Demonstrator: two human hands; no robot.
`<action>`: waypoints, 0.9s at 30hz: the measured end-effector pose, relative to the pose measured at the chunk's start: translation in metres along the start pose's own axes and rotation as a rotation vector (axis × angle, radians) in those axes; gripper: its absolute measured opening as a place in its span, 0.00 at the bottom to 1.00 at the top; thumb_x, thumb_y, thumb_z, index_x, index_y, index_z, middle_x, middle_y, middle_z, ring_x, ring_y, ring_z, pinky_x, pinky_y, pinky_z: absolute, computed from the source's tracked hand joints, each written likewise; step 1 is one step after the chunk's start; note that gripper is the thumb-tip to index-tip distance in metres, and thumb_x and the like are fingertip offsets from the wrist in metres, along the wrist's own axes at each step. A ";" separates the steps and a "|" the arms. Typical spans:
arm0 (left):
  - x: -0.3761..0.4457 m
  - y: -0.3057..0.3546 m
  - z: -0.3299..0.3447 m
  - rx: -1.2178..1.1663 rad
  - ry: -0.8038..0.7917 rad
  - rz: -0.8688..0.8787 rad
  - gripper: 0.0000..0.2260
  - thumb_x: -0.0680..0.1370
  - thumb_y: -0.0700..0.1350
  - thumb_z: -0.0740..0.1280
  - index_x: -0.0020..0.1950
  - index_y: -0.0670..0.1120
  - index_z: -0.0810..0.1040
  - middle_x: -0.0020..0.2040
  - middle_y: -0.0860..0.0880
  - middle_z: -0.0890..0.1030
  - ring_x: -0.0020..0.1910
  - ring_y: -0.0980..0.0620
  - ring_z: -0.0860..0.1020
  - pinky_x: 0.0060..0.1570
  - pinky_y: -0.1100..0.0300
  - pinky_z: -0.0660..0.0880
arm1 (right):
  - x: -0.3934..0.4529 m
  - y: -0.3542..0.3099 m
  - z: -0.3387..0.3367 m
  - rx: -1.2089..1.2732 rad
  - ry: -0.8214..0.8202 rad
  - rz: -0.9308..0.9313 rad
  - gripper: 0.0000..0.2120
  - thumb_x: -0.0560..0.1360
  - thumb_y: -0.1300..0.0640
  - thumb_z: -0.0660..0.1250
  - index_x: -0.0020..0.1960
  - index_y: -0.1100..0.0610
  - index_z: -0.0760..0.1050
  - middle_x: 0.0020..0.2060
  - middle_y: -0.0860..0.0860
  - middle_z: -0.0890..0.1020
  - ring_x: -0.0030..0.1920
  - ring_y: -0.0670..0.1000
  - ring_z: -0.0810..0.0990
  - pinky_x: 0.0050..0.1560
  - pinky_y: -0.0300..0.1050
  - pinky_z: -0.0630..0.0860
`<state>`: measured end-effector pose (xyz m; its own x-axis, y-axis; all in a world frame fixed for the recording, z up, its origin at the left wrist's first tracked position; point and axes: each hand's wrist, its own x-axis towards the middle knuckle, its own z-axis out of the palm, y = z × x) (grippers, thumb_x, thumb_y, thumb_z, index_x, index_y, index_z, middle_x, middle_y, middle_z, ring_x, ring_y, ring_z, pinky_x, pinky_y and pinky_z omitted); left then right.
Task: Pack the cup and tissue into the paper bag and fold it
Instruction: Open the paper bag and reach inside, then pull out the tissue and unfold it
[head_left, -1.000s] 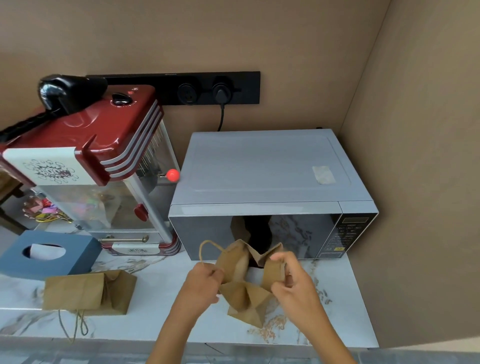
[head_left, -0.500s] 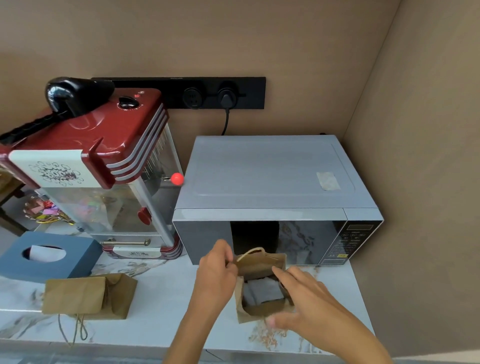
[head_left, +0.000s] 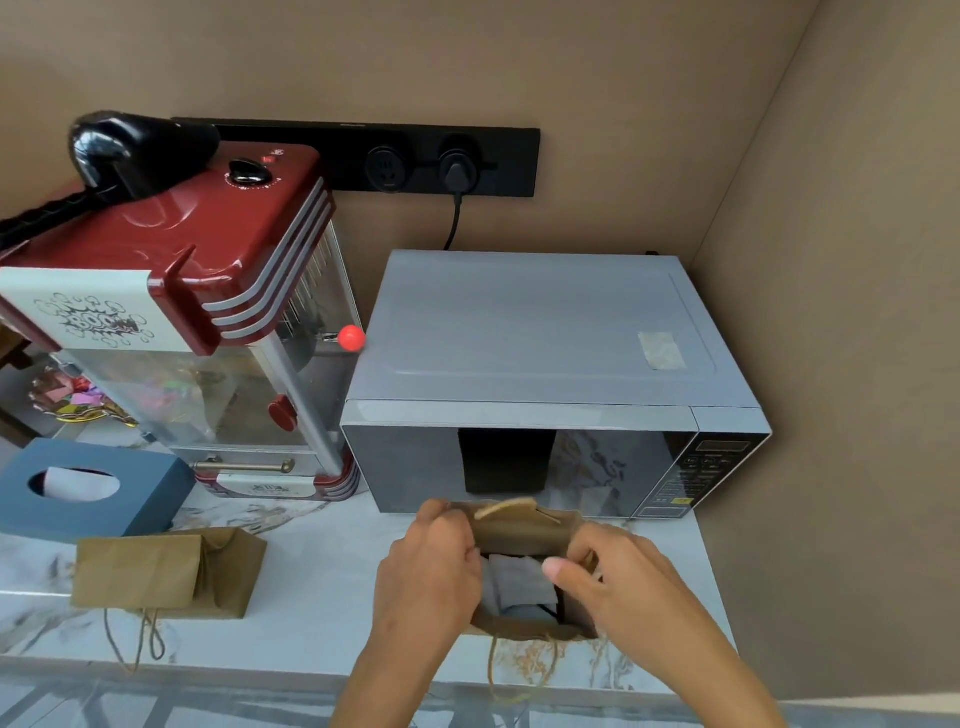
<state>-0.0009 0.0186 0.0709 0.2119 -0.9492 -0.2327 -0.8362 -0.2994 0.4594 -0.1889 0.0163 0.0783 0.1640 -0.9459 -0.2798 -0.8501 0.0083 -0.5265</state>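
Observation:
A brown paper bag (head_left: 519, 532) stands upright on the marble counter in front of the microwave, its mouth spread wide. White tissue (head_left: 522, 579) lies inside it; the cup is not visible. My left hand (head_left: 428, 574) grips the bag's left rim. My right hand (head_left: 618, 582) pinches the right rim, thumb over the opening. One twine handle pokes up at the back rim, and another handle (head_left: 519, 670) hangs over the counter's front edge.
A silver microwave (head_left: 545, 338) stands right behind the bag. A red popcorn machine (head_left: 171, 291) is at the left, a blue tissue box (head_left: 124, 504) in front of it. A second paper bag (head_left: 171, 571) lies flat at the left. The counter edge (head_left: 260, 675) is near.
The bag went from crumpled and half-folded between my hands to upright and spread wide. Both hands shifted onto its side rims, and the tissue inside came into view.

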 end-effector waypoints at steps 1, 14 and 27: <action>0.000 -0.002 -0.001 0.000 0.005 0.016 0.04 0.74 0.42 0.63 0.44 0.49 0.76 0.59 0.52 0.76 0.46 0.44 0.79 0.47 0.50 0.79 | 0.000 0.000 0.003 -0.073 0.054 -0.006 0.13 0.73 0.41 0.62 0.38 0.49 0.68 0.38 0.44 0.74 0.38 0.48 0.76 0.35 0.44 0.74; -0.002 -0.008 0.003 -0.110 -0.096 0.024 0.27 0.74 0.35 0.64 0.71 0.52 0.64 0.70 0.51 0.69 0.63 0.46 0.74 0.63 0.52 0.73 | 0.010 0.007 -0.017 -0.725 -0.173 -0.848 0.06 0.75 0.62 0.63 0.46 0.54 0.78 0.47 0.47 0.78 0.48 0.51 0.75 0.40 0.45 0.75; 0.000 -0.005 0.010 -0.150 -0.112 0.088 0.28 0.72 0.35 0.61 0.71 0.50 0.63 0.71 0.51 0.67 0.57 0.42 0.76 0.56 0.49 0.75 | 0.082 -0.022 0.063 -1.164 -0.875 -0.349 0.19 0.79 0.60 0.61 0.70 0.61 0.69 0.65 0.59 0.75 0.53 0.58 0.77 0.49 0.51 0.73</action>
<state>-0.0014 0.0209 0.0596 0.0765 -0.9581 -0.2762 -0.7623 -0.2347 0.6031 -0.1248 -0.0413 0.0165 0.3190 -0.3542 -0.8791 -0.5487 -0.8253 0.1335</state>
